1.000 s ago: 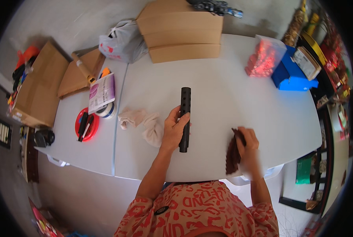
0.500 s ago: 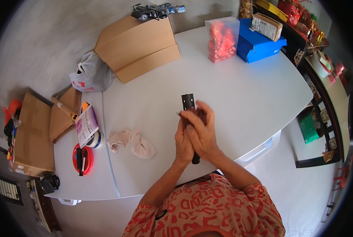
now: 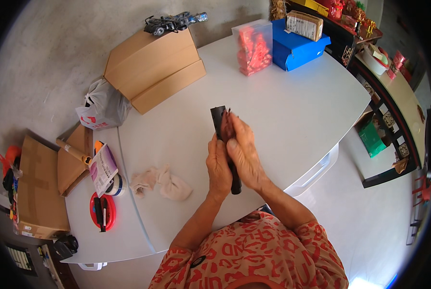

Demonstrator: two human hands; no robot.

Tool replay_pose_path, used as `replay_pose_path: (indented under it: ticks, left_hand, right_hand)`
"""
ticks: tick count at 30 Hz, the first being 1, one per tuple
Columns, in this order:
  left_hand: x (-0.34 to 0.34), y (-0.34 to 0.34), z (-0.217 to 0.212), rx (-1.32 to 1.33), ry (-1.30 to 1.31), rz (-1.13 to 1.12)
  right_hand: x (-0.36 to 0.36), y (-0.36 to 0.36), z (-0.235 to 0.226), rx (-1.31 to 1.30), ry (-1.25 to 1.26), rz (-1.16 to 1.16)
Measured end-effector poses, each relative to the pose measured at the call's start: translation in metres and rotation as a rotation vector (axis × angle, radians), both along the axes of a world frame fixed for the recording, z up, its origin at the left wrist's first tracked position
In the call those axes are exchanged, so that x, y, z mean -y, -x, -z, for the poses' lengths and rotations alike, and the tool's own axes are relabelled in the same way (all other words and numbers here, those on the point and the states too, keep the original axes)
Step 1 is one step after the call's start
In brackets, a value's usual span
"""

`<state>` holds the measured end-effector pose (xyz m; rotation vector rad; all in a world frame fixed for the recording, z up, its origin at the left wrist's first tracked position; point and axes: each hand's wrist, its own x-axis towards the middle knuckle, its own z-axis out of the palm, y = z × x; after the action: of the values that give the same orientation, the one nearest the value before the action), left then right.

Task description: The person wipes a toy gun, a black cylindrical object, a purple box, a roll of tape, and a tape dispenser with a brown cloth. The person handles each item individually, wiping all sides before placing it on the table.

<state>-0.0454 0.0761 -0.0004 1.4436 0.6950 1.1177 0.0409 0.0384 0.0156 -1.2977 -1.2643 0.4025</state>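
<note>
A long black tube [image 3: 218, 118] is held over the near middle of the table, tilted slightly to the left at its far end. My left hand [image 3: 218, 166] is closed around its middle from the left. Against its right side lies my right hand [image 3: 247, 156], fingers pointing away from me and thumb bent toward the tube. A dark reddish-brown patch [image 3: 228, 127] shows between the right fingers and the tube; I cannot tell what it is. The tube's lower end [image 3: 236, 185] sticks out below my hands. To their left, a crumpled pale cloth [image 3: 169, 185] lies on the table.
On the left stand a red round container [image 3: 109, 212] with black tools, a purple-and-white packet [image 3: 103, 168] and a grey plastic bag [image 3: 102, 106]. Farther back are a cardboard box [image 3: 152, 67], a clear box of red items [image 3: 254, 48] and a blue box [image 3: 299, 45].
The tube has turned, and the holes near its far end no longer show plainly. My right hand has shifted from across the tube to its right side. The whole view has swung slightly.
</note>
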Motion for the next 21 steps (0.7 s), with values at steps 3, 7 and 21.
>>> replay_pose_path:
  ticks: [3, 7, 21]
  left_hand:
    - [-0.008, 0.008, 0.013, 0.217, 0.154, 0.218]
    - [0.001, 0.005, 0.019, 0.241, 0.179, 0.249]
    - [0.011, -0.007, 0.001, 0.144, 0.194, 0.253]
  right_hand:
    - [0.026, 0.015, -0.001, 0.178, 0.030, 0.005]
    - [0.029, 0.012, 0.012, 0.207, -0.027, 0.060]
    - [0.013, -0.016, 0.010, -0.097, 0.062, 0.145]
